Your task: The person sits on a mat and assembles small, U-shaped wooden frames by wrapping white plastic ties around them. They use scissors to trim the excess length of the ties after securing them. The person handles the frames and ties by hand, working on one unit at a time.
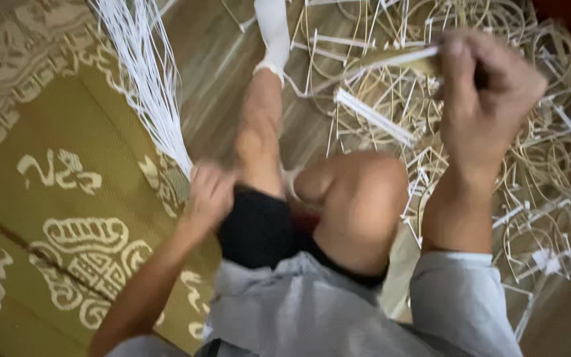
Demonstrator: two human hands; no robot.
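Observation:
My left hand (207, 193) is closed around the lower end of a bundle of thin white strips (145, 73) that fans up and away across the floor. My right hand (487, 92) is raised and blurred, shut on a flat pale cane strip (391, 61) that sticks out to the left, with something dark at its grip. My bare knees (358, 198) and an outstretched leg (262, 119) with a white sock (273, 30) lie between the two hands.
A tangled heap of pale cane scraps and curled strips (550, 152) covers the wooden floor on the right. A green mat with cream patterns (54, 198) lies on the left. Grey sleeves and dark shorts fill the bottom.

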